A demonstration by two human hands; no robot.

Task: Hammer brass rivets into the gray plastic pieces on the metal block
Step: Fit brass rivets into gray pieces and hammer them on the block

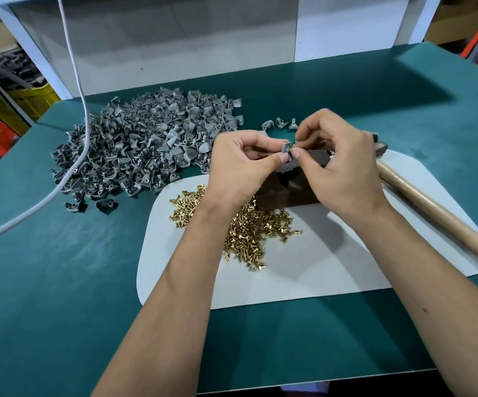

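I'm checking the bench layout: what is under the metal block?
The metal block stands on a white mat, which lies on the green table. Brass rivets are heaped against its near side. The hands cover its top.

- Gray plastic pieces (pixel 146 144) heaped up, matt, dull molded plastic with a faint sheen on the curved faces.
- Brass rivets (pixel 255 233), bright yellow metal, shiny, catching the light.
- Metal block (pixel 286 193), dark brown, smooth, a soft gloss on its front face.
- Hammer handle (pixel 432 207), pale bare wood, smooth and matt.
- White mat (pixel 318 270), flat, smooth, matt.
- Desk (pixel 60 282) in teal, matt, scuffed with pale dusty marks.
- Cable (pixel 80 90), gray, smooth sheath.
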